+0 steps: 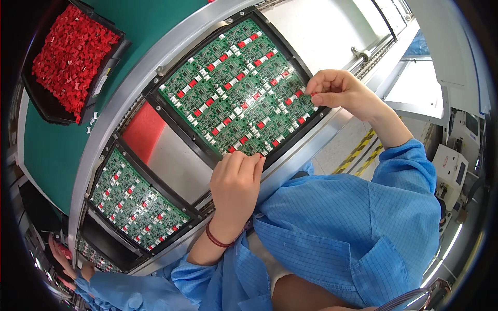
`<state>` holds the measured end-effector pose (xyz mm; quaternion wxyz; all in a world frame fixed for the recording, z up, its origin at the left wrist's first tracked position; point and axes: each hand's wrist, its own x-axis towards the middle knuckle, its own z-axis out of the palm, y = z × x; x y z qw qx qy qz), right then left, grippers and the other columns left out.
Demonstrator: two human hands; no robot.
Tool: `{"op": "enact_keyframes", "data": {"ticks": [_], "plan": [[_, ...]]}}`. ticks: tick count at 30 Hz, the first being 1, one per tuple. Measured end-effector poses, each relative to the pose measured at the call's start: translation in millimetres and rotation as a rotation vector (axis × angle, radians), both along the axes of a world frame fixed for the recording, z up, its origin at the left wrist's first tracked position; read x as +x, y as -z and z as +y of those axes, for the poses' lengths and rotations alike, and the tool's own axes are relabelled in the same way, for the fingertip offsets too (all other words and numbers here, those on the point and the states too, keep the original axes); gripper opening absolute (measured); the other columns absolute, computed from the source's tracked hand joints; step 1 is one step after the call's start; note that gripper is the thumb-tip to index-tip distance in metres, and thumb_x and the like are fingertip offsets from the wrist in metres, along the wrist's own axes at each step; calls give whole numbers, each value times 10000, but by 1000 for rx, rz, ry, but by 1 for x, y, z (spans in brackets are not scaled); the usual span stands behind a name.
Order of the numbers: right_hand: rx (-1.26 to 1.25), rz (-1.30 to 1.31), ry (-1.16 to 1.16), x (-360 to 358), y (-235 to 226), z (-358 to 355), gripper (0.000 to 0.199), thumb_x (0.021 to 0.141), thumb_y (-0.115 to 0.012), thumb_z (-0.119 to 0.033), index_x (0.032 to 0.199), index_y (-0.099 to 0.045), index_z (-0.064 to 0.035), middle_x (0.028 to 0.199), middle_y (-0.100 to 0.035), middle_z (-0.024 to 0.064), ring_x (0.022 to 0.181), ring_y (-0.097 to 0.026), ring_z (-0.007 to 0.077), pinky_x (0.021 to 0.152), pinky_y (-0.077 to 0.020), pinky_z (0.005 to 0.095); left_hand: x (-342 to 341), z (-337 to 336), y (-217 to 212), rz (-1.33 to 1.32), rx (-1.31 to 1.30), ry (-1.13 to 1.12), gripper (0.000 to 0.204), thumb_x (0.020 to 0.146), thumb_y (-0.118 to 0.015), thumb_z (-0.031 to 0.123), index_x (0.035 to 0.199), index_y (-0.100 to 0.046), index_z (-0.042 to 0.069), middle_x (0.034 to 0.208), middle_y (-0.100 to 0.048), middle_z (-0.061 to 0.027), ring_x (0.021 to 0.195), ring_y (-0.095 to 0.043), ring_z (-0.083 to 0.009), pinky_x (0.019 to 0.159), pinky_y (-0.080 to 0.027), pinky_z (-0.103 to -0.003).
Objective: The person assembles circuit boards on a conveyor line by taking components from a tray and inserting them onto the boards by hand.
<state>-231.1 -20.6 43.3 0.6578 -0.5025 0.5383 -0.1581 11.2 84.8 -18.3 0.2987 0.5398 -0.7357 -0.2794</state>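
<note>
A green circuit board panel (212,85) with red and white connectors lies in a black frame (189,132) on the conveyor in front of me. My left hand (236,179) is closed at the panel's near corner, thumb and forefinger pinched over the board edge. A trace of red shows by these fingertips, but what they hold is mostly hidden. At the panel's right corner, my right hand (337,93) is closed in a pinch. A small red plastic part (313,95) shows between its fingertips, low over the board.
A black bin (98,88) heaped with red plastic parts (72,57) stands on the green bench (142,18) at the far left. White connectors (92,120) lie beside it. Another framed panel (132,202) sits left along the conveyor rail (306,140). A co-worker's hand (62,259) is at lower left.
</note>
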Motion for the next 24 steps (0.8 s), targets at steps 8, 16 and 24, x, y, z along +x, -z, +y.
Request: {"op": "enact_keyframes", "data": {"ticks": [8, 16, 24], "plan": [[-34, -26, -16, -10, 1, 6, 131, 833, -619, -102, 945, -629, -34, 745, -610, -23, 659, -536, 12, 568, -401, 143, 2, -3, -2, 23, 62, 22, 104, 714, -696, 115, 755, -608, 80, 681, -491, -28, 637, -533, -192, 553, -439, -303], [-46, 67, 16, -13, 3, 12, 184, 861, -576, -85, 1029, -627, -30, 839, -640, 29, 710, -564, 47, 662, -461, 169, 0, -2, -3, -24, 18, 15, 113, 708, -701, 119, 763, -609, 84, 690, -497, -26, 651, -540, -189, 566, -450, -305], [-140, 170, -57, -12, 7, 17, 174, 866, -575, -85, 1018, -635, -26, 848, -648, 34, 746, -585, 59, 665, -465, 177, 0, -1, 0, 3, 19, 0, 116, 714, -705, 98, 768, -605, 74, 691, -497, -21, 629, -528, -178, 549, -437, -300]]}}
